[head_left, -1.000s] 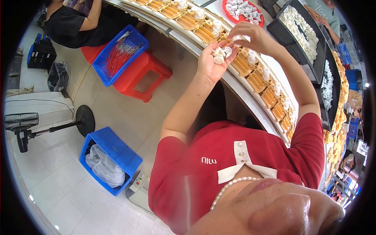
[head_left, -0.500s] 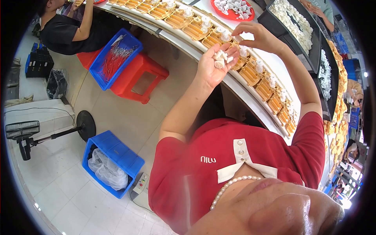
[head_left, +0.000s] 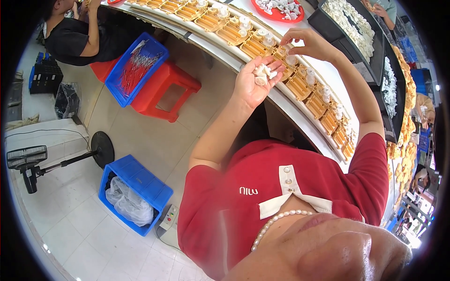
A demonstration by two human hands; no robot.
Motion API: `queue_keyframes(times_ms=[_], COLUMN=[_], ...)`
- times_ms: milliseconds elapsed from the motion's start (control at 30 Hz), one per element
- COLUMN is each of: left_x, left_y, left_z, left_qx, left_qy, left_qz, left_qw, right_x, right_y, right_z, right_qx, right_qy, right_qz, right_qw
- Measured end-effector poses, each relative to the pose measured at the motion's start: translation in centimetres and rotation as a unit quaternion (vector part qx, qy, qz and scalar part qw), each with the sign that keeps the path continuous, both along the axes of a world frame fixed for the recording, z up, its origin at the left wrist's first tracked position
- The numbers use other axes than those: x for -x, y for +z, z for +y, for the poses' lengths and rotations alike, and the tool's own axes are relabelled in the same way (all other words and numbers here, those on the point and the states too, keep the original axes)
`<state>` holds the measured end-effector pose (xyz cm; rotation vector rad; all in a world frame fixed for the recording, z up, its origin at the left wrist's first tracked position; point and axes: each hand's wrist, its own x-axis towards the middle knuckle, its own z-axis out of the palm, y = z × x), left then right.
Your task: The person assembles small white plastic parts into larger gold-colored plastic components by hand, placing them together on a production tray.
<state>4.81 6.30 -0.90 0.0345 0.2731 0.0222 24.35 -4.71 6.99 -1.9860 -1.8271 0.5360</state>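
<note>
My left hand [head_left: 253, 86] is palm up and cupped, and in it lie several small white plastic parts [head_left: 262, 74]. Just beyond it, my right hand [head_left: 307, 43] reaches down with thumb and fingertips brought together over the row of orange-yellow plastic housings [head_left: 300, 87]. What sits between those fingertips is too small to make out. A translucent white cylindrical part [head_left: 291, 60] stands right below them on one housing. Similar white pieces sit at the far ends of the other housings along the row.
Beyond the row stand a red tray [head_left: 300, 18] of white-grey parts and black bins [head_left: 370, 75] of white pieces. To the left are a red stool [head_left: 164, 93], a blue crate [head_left: 154, 51] of red wires and a seated person. A fan [head_left: 28, 164] and blue bin [head_left: 140, 178] stand behind.
My right hand has lowered slightly onto the housing, its fingertips now by the translucent part. My left hand has barely shifted, still holding the white parts. The seated person's arm has moved a little.
</note>
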Motion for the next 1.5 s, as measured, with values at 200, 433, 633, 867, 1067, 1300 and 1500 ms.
queue_keyframes(times_ms=[200,433,633,867,1067,1300,1500], left_x=[-0.1,-0.1,-0.1,-0.3,-1.1,-1.7,-0.6], left_y=[0.0,0.1,0.1,0.7,1.1,0.5,1.9], left_z=[0.0,-0.1,-0.2,-0.4,-1.5,-4.5,-7.3], left_qx=[-0.002,-0.003,-0.014,0.002,0.006,0.028,0.008], left_qy=[0.006,0.008,0.007,0.007,0.020,0.010,-0.039], left_qz=[0.000,0.005,0.011,0.021,-0.024,-0.034,-0.001], left_qw=[1.000,1.000,1.000,1.000,0.999,0.999,0.999], right_x=[-0.2,-0.6,0.0,1.8,6.7,8.6,7.3], right_y=[-0.4,-0.8,-0.5,0.1,0.8,-0.8,0.1], right_z=[0.0,-0.1,0.3,-0.4,-2.5,-6.2,-10.0], right_qx=[0.012,-0.006,0.038,-0.116,-0.188,-0.222,-0.163], right_qy=[-0.011,-0.010,-0.034,0.006,0.069,-0.005,-0.177], right_qz=[0.012,0.013,0.001,-0.100,-0.050,-0.078,0.068], right_qw=[1.000,1.000,0.999,0.988,0.978,0.972,0.968])
